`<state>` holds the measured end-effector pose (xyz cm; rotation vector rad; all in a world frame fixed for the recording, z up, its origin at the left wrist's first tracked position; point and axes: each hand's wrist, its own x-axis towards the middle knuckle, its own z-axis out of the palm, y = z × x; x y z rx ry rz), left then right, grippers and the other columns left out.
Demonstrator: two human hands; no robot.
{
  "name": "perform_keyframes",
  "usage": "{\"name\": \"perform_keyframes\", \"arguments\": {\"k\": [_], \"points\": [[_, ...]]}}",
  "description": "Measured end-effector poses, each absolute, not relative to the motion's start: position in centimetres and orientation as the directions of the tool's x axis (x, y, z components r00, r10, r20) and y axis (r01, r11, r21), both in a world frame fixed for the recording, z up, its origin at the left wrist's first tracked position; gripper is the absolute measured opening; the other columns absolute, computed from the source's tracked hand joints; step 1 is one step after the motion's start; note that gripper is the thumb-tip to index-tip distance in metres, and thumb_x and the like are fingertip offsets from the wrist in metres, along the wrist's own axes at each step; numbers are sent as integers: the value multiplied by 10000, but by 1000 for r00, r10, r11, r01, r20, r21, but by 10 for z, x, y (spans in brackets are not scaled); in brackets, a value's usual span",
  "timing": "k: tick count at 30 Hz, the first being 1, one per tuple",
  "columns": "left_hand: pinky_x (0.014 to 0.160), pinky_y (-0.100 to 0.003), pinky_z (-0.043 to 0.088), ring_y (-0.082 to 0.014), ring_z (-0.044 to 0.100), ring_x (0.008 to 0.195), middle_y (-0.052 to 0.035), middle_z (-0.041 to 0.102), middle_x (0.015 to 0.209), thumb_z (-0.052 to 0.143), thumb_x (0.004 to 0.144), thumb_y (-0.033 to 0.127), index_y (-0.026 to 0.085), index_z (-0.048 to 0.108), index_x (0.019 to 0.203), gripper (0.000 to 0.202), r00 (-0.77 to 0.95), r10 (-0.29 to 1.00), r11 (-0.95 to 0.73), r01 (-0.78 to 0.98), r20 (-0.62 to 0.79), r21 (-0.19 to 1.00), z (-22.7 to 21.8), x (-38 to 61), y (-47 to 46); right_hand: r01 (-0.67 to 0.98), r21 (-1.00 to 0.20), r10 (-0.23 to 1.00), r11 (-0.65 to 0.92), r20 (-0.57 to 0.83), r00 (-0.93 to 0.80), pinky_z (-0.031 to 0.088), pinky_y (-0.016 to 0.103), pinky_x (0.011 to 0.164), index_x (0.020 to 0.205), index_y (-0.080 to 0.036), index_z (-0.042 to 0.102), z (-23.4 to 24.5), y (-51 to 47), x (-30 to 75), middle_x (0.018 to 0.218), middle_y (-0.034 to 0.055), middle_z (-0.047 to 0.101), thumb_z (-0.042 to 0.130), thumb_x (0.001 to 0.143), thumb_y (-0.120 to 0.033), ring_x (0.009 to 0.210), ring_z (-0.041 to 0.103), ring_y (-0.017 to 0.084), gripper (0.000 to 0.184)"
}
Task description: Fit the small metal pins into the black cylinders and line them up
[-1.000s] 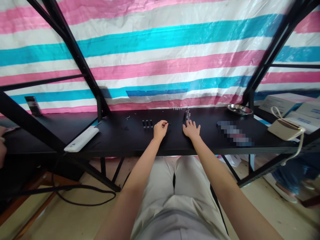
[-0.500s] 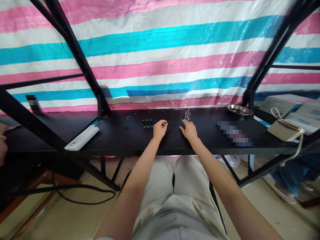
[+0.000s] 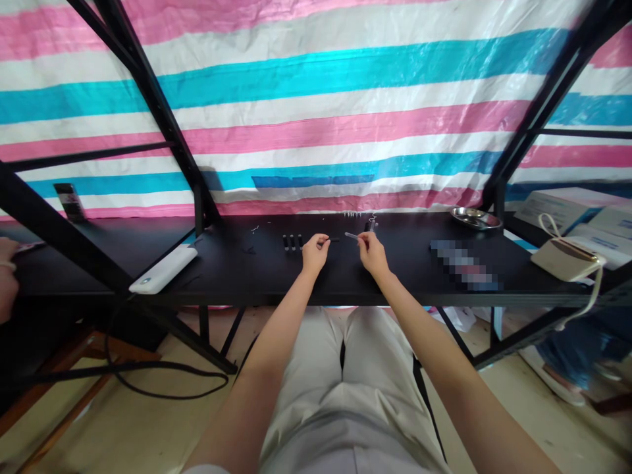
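Note:
My left hand (image 3: pixel 315 253) rests on the black table (image 3: pixel 276 276) with its fingers pinched round a small dark piece (image 3: pixel 334 239) that sticks out to the right. Lifted slightly above the table, my right hand (image 3: pixel 372 253) pinches a thin pale pin-like part (image 3: pixel 351 236) pointing left toward the dark piece. Three small black pieces (image 3: pixel 292 242) stand in a row just left of my left hand. A small pile of similar parts (image 3: pixel 371 225) lies behind my right hand, with a row of tiny pins (image 3: pixel 351 214) further back.
A white power bank (image 3: pixel 162 270) lies at the table's left. A metal dish (image 3: pixel 476 218) sits at back right, a beige device with cord (image 3: pixel 567 257) and boxes (image 3: pixel 557 205) further right. Black frame posts rise on both sides. Another person's hand (image 3: pixel 6 287) shows at far left.
My right hand was flat and spread on the table; it has curled, picked up a thin pale part and lifted it toward my left hand. My left hand has stayed in place.

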<state>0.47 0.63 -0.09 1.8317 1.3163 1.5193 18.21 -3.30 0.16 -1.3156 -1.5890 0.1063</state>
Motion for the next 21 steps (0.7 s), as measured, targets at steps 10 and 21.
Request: {"name": "perform_keyframes", "arguments": {"k": [10, 21], "points": [[518, -195, 469, -64, 535, 500, -20, 636, 776, 571, 749, 207, 160, 598, 872, 134, -59, 902, -404, 238, 428, 883, 6, 5, 2, 542, -691, 782, 478, 616, 97, 450, 292, 741, 916, -203, 490, -1, -31, 185, 770, 39, 603, 360, 860, -363, 731, 583, 156, 213], [527, -201, 476, -63, 552, 505, -45, 660, 820, 558, 766, 197, 147, 581, 892, 138, 3, 899, -433, 149, 438, 889, 6, 7, 2, 499, -719, 805, 483, 589, 70, 458, 295, 734, 918, -201, 483, -2, -29, 184, 774, 38, 616, 374, 851, -365, 725, 586, 150, 208]]}}
